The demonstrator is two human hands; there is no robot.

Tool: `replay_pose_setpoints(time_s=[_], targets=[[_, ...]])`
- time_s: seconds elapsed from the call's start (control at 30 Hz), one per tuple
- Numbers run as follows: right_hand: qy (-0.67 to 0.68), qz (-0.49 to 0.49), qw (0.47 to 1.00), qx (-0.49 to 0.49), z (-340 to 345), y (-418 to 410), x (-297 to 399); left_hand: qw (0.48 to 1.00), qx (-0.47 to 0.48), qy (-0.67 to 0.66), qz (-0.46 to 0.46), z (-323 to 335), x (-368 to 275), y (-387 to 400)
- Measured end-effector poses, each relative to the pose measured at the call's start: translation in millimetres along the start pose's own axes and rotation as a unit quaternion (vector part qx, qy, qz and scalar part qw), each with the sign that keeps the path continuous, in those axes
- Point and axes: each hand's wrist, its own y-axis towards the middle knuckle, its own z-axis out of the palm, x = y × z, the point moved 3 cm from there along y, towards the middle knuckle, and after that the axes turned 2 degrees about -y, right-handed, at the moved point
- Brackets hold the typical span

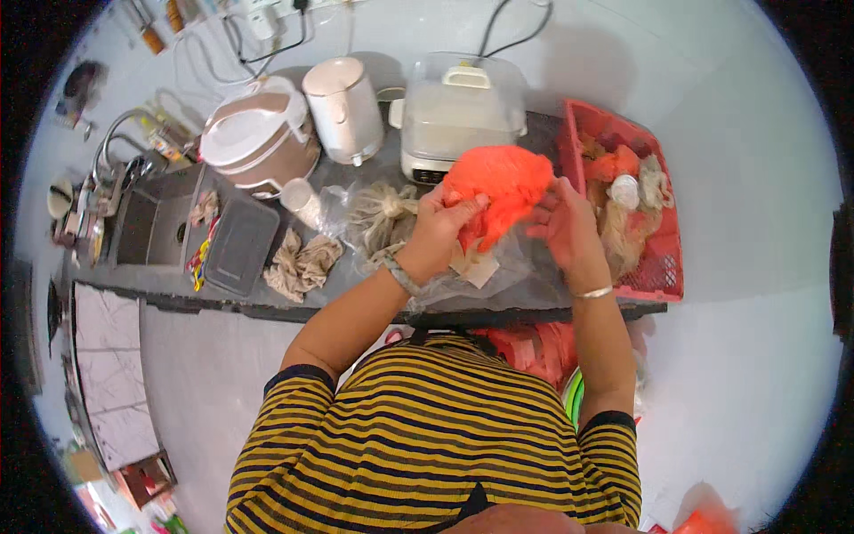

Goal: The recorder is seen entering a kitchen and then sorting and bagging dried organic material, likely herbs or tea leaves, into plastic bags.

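My left hand (444, 227) grips an orange-red plastic bag (497, 180) by its gathered part, above the dark countertop. The bag looks full, but its contents are hidden. Just right of the bag is my right hand (566, 223), its fingers apart and near the bag's loose end; whether they touch it is unclear. Beneath the hands lie a clear plastic bag (444, 287) and a small beige piece (477, 267) of card or paper. A knotted translucent bag (387, 210) rests left of my left hand.
A red plastic basket (675, 267) with several bags stands at the right. Behind are a white electric appliance with a clear lid (460, 107), a kettle (343, 110) and a rice cooker (260, 140). At left are a crumpled cloth (303, 263), a dark lidded container (241, 243) and a sink (157, 223).
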Motion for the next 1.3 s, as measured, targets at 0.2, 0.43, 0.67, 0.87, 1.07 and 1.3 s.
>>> replay_pose_setpoints(time_s=[0.2, 0.43, 0.67, 0.87, 1.07, 1.3], targets=[[-0.517, -0.419, 0.746, -0.029, 69, -17, -4, 0.993, -0.105, -0.049, -0.025, -49, -3, -17], [-0.619, -0.396, 0.676, 0.051, 102, 17, -45, 0.99, -0.123, -0.021, -0.069, -73, -10, -49], [-0.428, -0.193, 0.877, 0.101, 105, 32, -52, 0.991, -0.065, 0.011, -0.12, -113, -13, -73], [-0.411, -0.186, 0.886, 0.108, 119, 33, -71, 0.993, -0.077, 0.044, -0.074, -110, -15, -79], [-0.149, -0.239, 0.959, -0.034, 95, 32, -44, 0.992, -0.103, -0.022, -0.073, -133, -12, -98], [0.005, -0.186, 0.982, -0.022, 64, 29, -29, 0.966, -0.131, 0.125, -0.185, -165, 5, -131]])
